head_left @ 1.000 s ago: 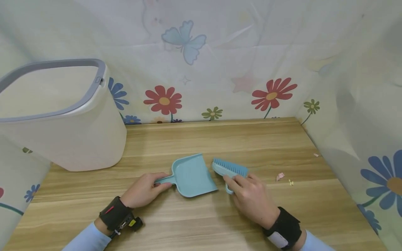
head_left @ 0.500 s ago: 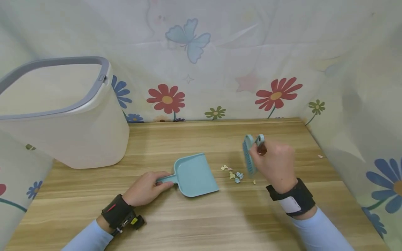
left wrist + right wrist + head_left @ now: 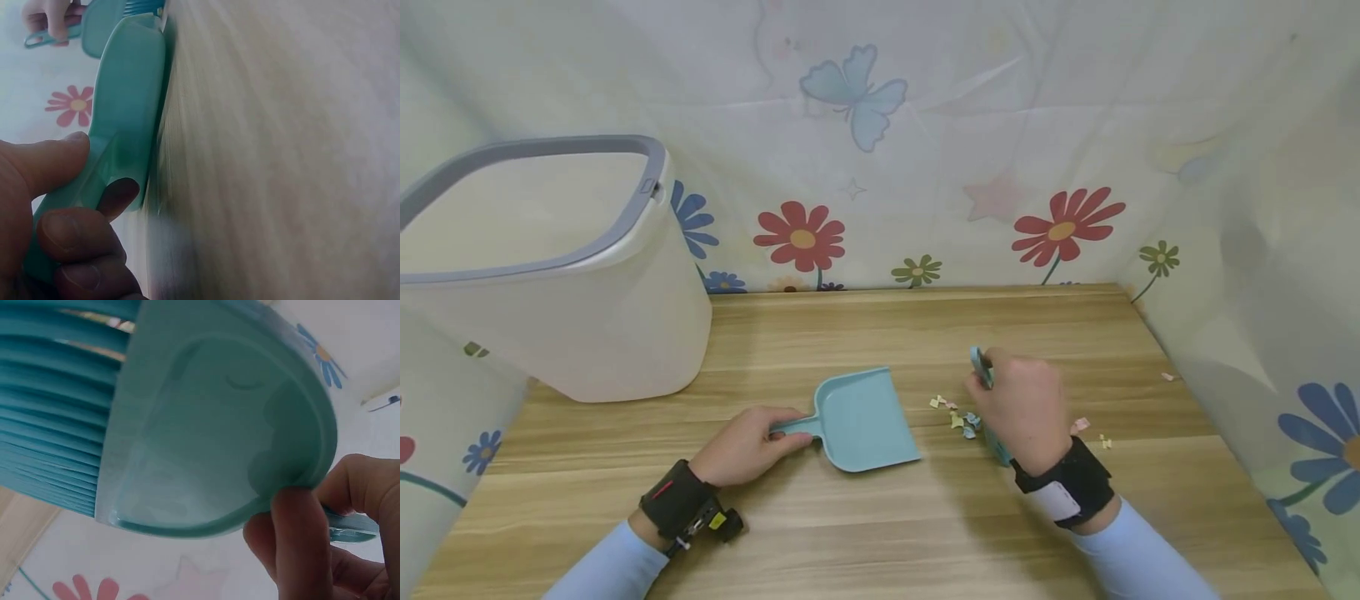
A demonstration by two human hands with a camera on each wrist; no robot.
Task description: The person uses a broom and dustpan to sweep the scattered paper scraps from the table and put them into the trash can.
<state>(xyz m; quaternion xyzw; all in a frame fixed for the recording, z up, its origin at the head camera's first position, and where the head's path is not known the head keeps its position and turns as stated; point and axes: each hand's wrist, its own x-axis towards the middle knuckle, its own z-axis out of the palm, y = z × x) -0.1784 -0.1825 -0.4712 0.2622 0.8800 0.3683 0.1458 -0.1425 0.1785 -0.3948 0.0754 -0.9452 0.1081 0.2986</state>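
Covering most of the brush (image 3: 212, 437) from the head camera, the right hand (image 3: 1026, 412) had its fingers and thumb clamped on the handle, leaving just the handle's end and a sliver of the head visible there. The right wrist view showed the broad brush head beyond the fingertips, its bristles cut off at the left edge; whether they touched the wood could not be told. Near the brush, between it and the dustpan (image 3: 861, 421), lay yellow and pale blue scraps (image 3: 957, 421), too small to make out clearly. The left hand (image 3: 741, 450) pinched the dustpan's handle, so the pan extended ahead of the grip, along the table (image 3: 775, 533). Farther out, behind the left hand, stood a white bin (image 3: 617, 333), cropped by the frame's left side.
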